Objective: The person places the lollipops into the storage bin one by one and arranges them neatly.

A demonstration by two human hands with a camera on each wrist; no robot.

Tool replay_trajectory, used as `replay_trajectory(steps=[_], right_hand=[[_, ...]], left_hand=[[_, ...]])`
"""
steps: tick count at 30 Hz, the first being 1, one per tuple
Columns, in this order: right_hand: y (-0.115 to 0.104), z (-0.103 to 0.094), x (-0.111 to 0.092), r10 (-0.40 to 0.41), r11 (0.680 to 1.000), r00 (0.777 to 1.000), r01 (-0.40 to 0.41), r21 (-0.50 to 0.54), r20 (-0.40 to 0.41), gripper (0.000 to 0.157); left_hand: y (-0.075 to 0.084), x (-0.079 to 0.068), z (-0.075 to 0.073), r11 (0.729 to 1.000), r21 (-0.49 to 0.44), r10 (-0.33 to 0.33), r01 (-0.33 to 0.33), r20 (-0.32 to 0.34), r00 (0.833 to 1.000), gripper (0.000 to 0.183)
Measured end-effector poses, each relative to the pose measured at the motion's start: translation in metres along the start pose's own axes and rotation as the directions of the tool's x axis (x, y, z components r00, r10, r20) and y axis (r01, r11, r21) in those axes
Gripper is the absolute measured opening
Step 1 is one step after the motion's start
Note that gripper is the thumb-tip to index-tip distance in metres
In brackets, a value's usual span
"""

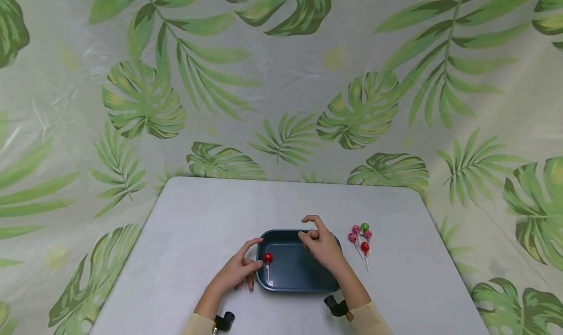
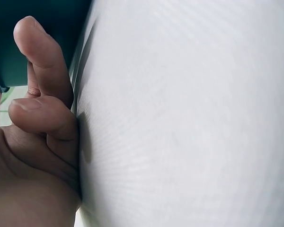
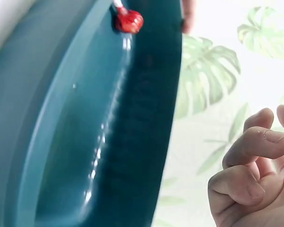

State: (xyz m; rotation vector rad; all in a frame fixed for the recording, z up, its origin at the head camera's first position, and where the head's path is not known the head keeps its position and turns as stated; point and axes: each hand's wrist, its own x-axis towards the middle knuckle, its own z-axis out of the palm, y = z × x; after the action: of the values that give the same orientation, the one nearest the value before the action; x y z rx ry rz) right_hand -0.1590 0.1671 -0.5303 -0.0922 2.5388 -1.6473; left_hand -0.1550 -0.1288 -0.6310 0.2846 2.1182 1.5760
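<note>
A dark blue rectangular tray lies on the table, with one red lollipop inside at its left end. At the tray's left side is my left hand: index fingertip and thumb touch the rim, and the other fingers rest loosely bent outside it, as the left wrist view shows. Over the tray's right part hovers my right hand, index finger raised and bent, the other fingers loosely curled around nothing. In the right wrist view the red lollipop appears against the tray wall, away from the right hand.
Right of the tray, several lollipops with pink, green and red wrappers lie in a loose group, sticks mostly toward me. The white table ends at the back against a leaf-patterned sheet.
</note>
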Motion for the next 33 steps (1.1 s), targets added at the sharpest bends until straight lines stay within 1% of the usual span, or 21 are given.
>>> replay_trajectory(steps=[6, 10, 15, 22, 25, 27, 33], right_hand=[[0.003, -0.019, -0.006, 0.022, 1.000, 0.997, -0.021, 0.020, -0.073, 0.030], [0.007, -0.034, -0.009, 0.047, 0.998, 0.993, -0.042, 0.044, -0.106, 0.031], [0.019, -0.055, -0.015, 0.082, 0.995, 0.986, -0.073, 0.062, -0.144, 0.034], [0.040, -0.077, -0.027, 0.108, 0.994, 0.968, -0.108, 0.009, -0.226, 0.034], [0.046, -0.084, -0.032, 0.131, 0.991, 0.962, -0.136, -0.006, -0.239, 0.034], [0.049, -0.087, -0.034, 0.133, 0.990, 0.959, -0.141, -0.014, -0.249, 0.034], [0.056, -0.098, -0.040, 0.152, 0.986, 0.953, -0.163, -0.023, -0.261, 0.040]], left_hand=[[0.000, 0.000, 0.000, 1.000, 0.001, -0.002, 0.002, -0.003, 1.000, 0.063], [0.000, 0.000, -0.001, 1.000, 0.000, -0.002, 0.002, -0.006, 1.000, 0.063], [-0.001, 0.000, -0.001, 1.000, -0.008, 0.001, -0.001, -0.005, 1.000, 0.063], [-0.002, 0.000, 0.000, 1.000, -0.022, -0.009, 0.009, 0.004, 1.000, 0.064], [-0.002, -0.001, 0.000, 1.000, -0.024, -0.007, 0.007, 0.005, 1.000, 0.064], [-0.001, -0.001, 0.000, 1.000, -0.024, -0.002, 0.002, 0.004, 1.000, 0.064], [0.000, 0.000, 0.000, 1.000, -0.026, 0.001, -0.001, 0.005, 1.000, 0.063]])
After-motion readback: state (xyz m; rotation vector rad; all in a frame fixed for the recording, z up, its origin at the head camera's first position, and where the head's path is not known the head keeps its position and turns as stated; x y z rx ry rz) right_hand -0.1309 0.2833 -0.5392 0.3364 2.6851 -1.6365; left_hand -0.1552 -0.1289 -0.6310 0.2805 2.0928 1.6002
